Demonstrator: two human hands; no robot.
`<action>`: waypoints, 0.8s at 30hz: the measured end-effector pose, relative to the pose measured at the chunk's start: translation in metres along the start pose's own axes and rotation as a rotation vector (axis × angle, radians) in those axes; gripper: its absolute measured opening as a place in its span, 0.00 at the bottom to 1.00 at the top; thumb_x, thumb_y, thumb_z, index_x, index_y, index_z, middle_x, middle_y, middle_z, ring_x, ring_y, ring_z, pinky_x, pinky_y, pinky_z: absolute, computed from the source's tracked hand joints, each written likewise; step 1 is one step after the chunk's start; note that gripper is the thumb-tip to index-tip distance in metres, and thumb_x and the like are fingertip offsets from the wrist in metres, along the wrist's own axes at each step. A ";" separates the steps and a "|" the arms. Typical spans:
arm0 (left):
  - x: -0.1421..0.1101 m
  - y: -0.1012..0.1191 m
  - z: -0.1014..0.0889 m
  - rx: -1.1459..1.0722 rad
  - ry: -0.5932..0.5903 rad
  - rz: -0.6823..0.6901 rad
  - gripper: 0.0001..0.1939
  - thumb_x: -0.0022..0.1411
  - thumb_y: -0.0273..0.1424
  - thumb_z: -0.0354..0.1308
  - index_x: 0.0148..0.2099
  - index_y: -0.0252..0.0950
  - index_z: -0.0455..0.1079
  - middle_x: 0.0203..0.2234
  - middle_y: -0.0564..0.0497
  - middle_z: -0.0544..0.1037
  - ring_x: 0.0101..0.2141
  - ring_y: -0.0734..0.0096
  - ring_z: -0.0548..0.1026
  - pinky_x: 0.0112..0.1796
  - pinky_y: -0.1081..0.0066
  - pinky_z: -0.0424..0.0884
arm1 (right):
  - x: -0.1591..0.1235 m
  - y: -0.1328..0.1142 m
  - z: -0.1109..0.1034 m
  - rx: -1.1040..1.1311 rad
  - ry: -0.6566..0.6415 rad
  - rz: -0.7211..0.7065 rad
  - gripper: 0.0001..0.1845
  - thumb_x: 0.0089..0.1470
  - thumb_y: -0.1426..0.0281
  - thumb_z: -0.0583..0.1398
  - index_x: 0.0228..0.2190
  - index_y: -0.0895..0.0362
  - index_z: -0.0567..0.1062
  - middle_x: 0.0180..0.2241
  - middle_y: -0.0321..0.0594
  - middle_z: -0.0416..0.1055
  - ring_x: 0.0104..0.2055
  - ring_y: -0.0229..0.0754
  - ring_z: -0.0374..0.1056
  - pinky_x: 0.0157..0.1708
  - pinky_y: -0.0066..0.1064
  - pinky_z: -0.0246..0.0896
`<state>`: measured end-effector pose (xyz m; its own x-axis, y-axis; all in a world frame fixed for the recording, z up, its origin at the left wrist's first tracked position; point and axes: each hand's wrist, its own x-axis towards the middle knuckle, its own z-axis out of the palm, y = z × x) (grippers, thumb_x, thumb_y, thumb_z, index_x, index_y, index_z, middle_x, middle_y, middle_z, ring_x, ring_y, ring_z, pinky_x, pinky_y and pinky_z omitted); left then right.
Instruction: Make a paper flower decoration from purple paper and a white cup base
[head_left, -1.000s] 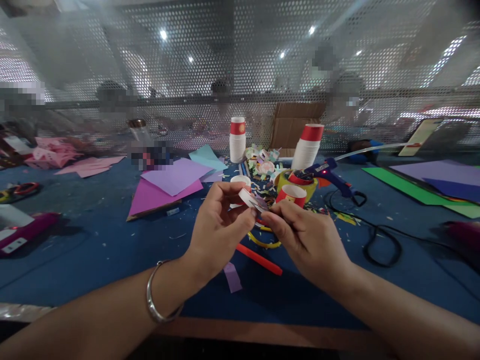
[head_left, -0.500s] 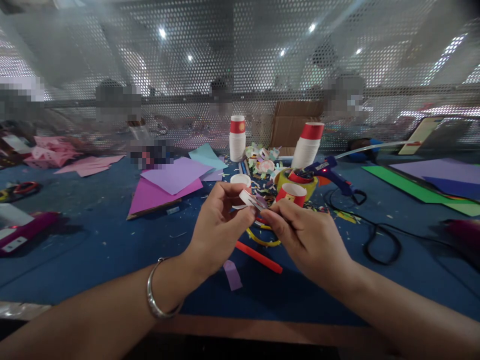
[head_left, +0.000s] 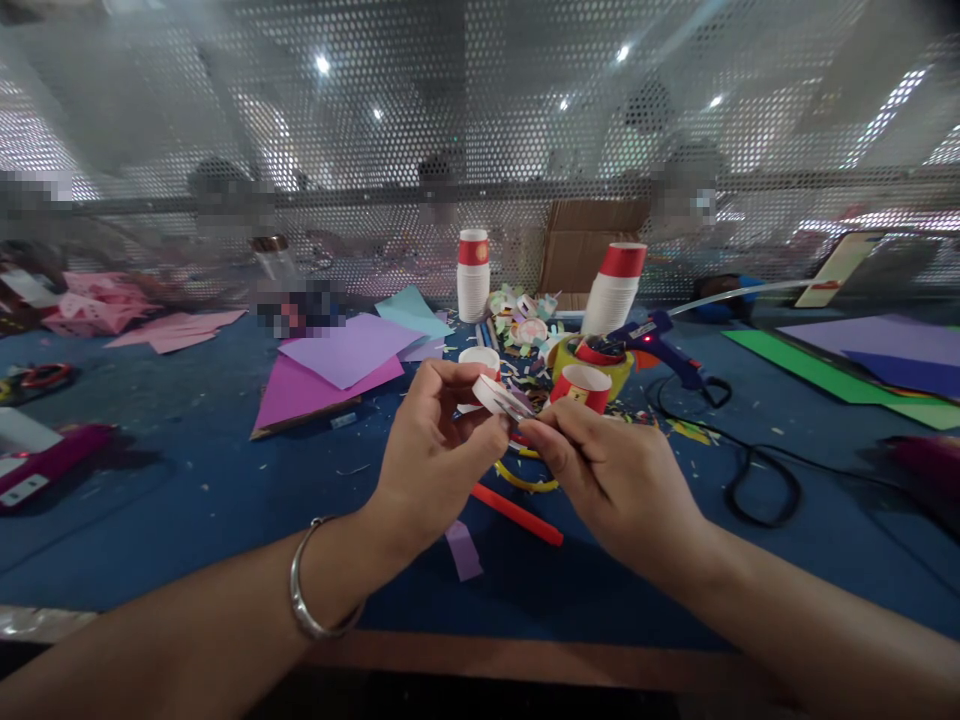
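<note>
My left hand [head_left: 439, 465] is closed, with thumb and fingers pinching a small round white paper piece [head_left: 491, 394] that looks like a cup base with a low rim. My right hand [head_left: 622, 470] is closed too, and its thumb and forefinger hold a slim grey blade-like thing [head_left: 520, 404] against that piece. Most of this thing is hidden by the fingers. Just behind the hands stand a white-rimmed paper cup [head_left: 480, 358] and a red paper cup [head_left: 583, 385]. Below them lie a yellow curved loop [head_left: 531, 485], an orange-red stick [head_left: 517, 514] and a purple paper scrap [head_left: 463, 550].
Two stacks of paper cups [head_left: 473, 285] [head_left: 615, 290] stand at the back, with paper scraps [head_left: 529, 325] between. A blue glue gun [head_left: 664, 345] rests on a tape roll [head_left: 619, 375], its cord [head_left: 750, 455] looping rightward. Coloured sheets [head_left: 352, 350] lie left, green ones [head_left: 802, 365] right.
The white paper piece has turned slightly in my left fingers and sits a little lower. My hands otherwise keep nearly the same position, and the view has shifted very slightly.
</note>
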<state>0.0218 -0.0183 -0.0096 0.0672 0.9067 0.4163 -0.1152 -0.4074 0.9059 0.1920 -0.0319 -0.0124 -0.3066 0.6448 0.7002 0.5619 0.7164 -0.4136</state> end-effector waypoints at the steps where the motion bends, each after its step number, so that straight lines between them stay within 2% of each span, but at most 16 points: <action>1: 0.000 0.000 0.000 -0.002 0.000 0.001 0.19 0.51 0.24 0.66 0.44 0.37 0.65 0.40 0.49 0.76 0.39 0.71 0.77 0.41 0.68 0.76 | 0.000 0.000 0.000 -0.001 -0.004 0.001 0.20 0.69 0.62 0.53 0.25 0.56 0.65 0.18 0.29 0.62 0.18 0.29 0.56 0.19 0.25 0.49; 15: 0.001 0.000 0.003 0.007 -0.001 0.048 0.21 0.53 0.26 0.66 0.47 0.36 0.62 0.42 0.48 0.72 0.42 0.73 0.75 0.44 0.71 0.75 | 0.001 0.000 0.001 0.003 -0.024 0.038 0.19 0.68 0.62 0.54 0.25 0.55 0.65 0.18 0.28 0.60 0.18 0.29 0.56 0.19 0.24 0.50; 24: -0.002 0.003 0.007 -0.033 0.006 0.001 0.24 0.52 0.25 0.66 0.48 0.36 0.59 0.43 0.49 0.71 0.43 0.72 0.74 0.43 0.71 0.75 | 0.000 0.000 0.001 -0.036 0.006 -0.006 0.19 0.69 0.62 0.53 0.25 0.56 0.65 0.18 0.29 0.61 0.17 0.28 0.57 0.18 0.25 0.49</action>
<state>0.0278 -0.0218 -0.0075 0.0615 0.9071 0.4163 -0.1479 -0.4042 0.9026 0.1911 -0.0318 -0.0126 -0.3057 0.6392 0.7057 0.5876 0.7099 -0.3884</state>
